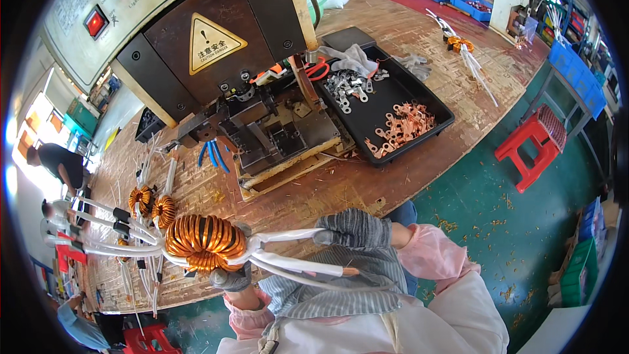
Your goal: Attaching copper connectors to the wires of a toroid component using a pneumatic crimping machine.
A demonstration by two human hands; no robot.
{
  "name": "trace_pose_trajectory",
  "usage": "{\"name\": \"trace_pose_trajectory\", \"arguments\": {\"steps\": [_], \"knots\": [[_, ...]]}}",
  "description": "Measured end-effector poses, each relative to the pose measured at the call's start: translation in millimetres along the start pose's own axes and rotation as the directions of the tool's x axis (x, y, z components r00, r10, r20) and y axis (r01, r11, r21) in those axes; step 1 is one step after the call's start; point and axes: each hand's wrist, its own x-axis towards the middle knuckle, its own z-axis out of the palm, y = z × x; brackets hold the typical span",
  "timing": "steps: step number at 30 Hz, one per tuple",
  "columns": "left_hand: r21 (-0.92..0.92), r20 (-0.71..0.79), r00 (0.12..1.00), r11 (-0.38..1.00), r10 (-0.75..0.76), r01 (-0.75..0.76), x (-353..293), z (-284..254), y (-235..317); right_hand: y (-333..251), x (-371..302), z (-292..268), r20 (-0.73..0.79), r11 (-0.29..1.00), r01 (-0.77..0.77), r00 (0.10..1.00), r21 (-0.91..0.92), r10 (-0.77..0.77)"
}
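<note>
Over the near edge of a worn brown wooden workbench (301, 190), the grey-gloved left hand (234, 279) gripped the right end of a ring-shaped, copper-coloured wire coil (204, 242), while the grey-gloved right hand (357, 229) had its fingers closed on white-sleeved wire leads (288, 235). Beyond stood a dark-panelled metal press (262, 59), beside a black plastic tray (401, 92) of silver terminals (347, 85) and copper terminals (403, 128).

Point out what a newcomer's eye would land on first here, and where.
First, the large orange copper-wound coil in the foreground, left of centre, gripped by the gloved left hand, with the gloved right hand at a white lead on its right. Next, the yellow warning triangle on the machine at upper left. Then the copper lugs in the black tray right of the machine.
</note>
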Motion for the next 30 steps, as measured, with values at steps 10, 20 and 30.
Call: {"name": "trace_pose_trajectory", "arguments": {"steps": [10,20,30], "knots": [[-0.162,-0.011,1.000,0.987,-0.008,0.006,4,-38,-10,-20,-2,-13,-0.175,0.581,-0.032,0.966,-0.813,-0.191],[0.693,-0.719,0.226,0.653,0.657,0.307,80,-83,-52,-30,-8,-18,0.029,0.382,-0.311,0.807,0.870,0.590],[-0.508,0.860,0.448,-0.348,-0.243,0.788,135,-150,-63,117,12,-165,-0.462,0.239,-0.471,0.881,-0.849,0.097]]}}
